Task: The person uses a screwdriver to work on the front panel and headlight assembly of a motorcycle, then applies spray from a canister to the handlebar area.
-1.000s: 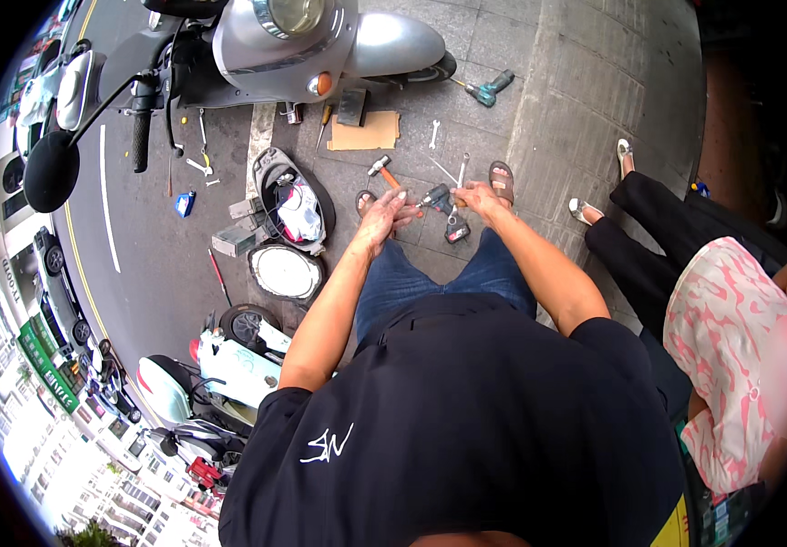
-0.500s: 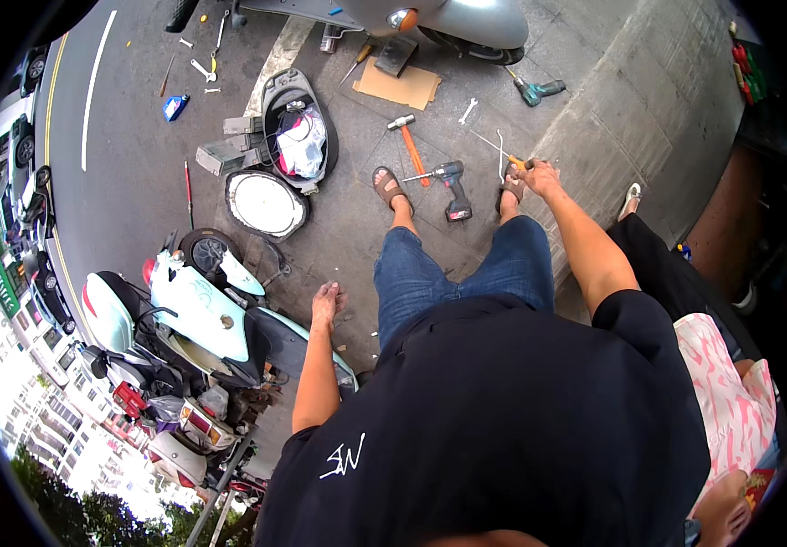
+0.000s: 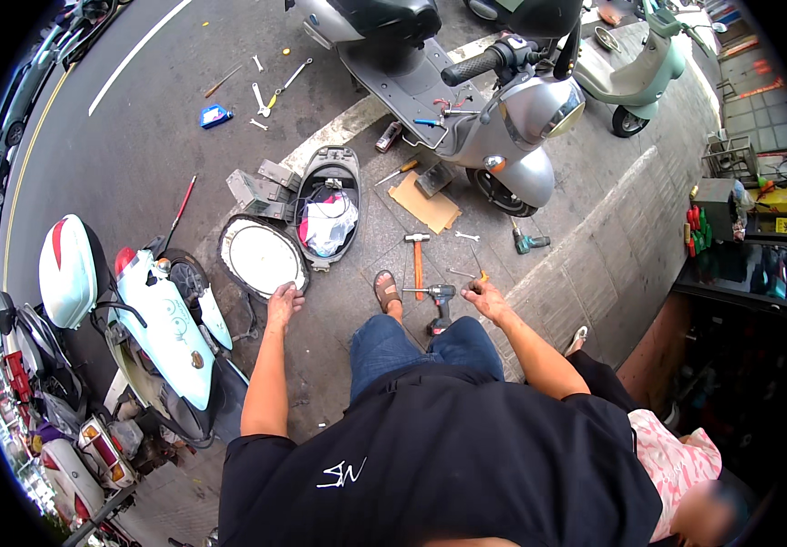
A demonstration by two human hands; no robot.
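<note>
A thin tool [image 3: 478,270] is being gripped in the right hand [image 3: 486,296], newly raised; the open left hand [image 3: 284,301] is being lowered beside the round cover [image 3: 262,257].

a roadside scooter repair spot on pavement beside a street. a partly dismantled grey scooter [image 3: 466,100] stands here. wrenches [image 3: 266,91], a hammer [image 3: 417,260] and a cordless drill [image 3: 437,305] lie scattered.

Hammer [image 3: 418,258] and drill [image 3: 437,301] crowd pavement ahead.
</note>
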